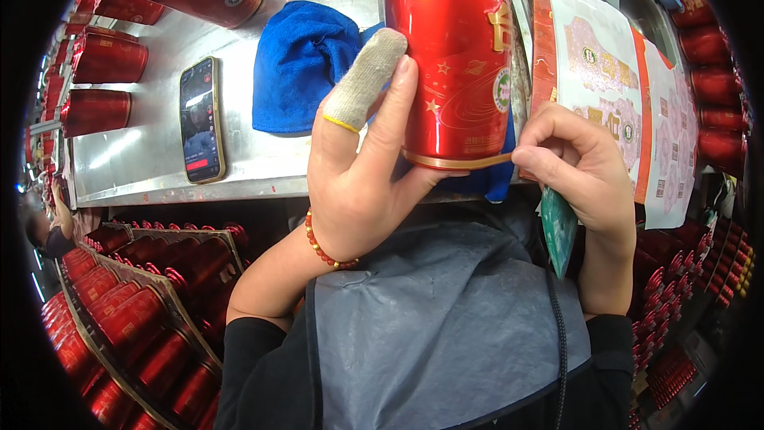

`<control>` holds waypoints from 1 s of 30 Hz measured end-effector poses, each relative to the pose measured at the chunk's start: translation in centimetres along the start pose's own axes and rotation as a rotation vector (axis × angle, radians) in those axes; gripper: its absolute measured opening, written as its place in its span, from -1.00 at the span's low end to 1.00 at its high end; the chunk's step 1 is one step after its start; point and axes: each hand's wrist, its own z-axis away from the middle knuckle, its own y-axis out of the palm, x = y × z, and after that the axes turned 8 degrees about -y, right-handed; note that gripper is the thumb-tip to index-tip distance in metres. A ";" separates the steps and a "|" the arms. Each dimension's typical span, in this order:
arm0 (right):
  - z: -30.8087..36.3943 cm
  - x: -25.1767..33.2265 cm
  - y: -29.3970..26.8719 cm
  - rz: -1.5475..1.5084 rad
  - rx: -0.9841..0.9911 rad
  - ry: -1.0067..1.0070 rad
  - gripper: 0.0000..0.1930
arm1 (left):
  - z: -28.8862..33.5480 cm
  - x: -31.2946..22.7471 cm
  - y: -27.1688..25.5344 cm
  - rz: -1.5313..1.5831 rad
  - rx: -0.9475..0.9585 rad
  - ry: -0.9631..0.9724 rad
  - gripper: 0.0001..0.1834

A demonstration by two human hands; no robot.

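Observation:
A glossy red bottle (446,48) with gold lettering, star patterns and a gold bottom rim stands out over the table's front edge. My left hand (354,179) is closed around its left side and lower end, a beige knitted cover (366,84) on one finger. At the rim's right end, my right hand (585,163) is closed in a pinch, its fingertips touching or nearly touching the gold band. From under that hand hangs a green, pointed, cone-like thing (559,231), apparently held in the palm. The fingers hide its upper part and whatever is at the fingertips.
A blue cloth (298,64) lies left of the bottle, near a lit phone (200,119) on the metal table (143,167). Printed sticker sheets (601,56) lie at right. Red cups (103,56) line the far left; racks of red containers (143,318) stand below.

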 end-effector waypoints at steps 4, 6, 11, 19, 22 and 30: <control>-0.4 -0.2 0.5 -0.032 0.006 -0.013 -0.90 | 0.2 0.1 0.2 0.055 -0.032 -0.055 -0.06; -0.6 -0.4 0.6 -0.021 0.015 -0.016 -0.89 | 0.4 -0.1 -0.1 0.063 -0.005 -0.104 -0.11; -0.7 -0.8 0.6 -0.032 0.016 -0.015 -0.87 | 2.7 -1.0 -1.8 -0.123 0.010 0.130 -0.58; -0.6 -0.9 0.7 -0.087 0.017 0.004 -0.86 | 0.5 -1.8 0.2 -0.153 -0.066 0.436 -0.56; -0.4 -0.5 0.7 -0.079 0.008 -0.001 -0.87 | -0.7 -1.6 0.9 -0.173 -0.104 0.243 -0.36; 0.1 0.2 0.5 -0.024 -0.035 -0.026 -0.90 | -1.5 -0.8 -0.1 -0.189 0.007 0.124 0.06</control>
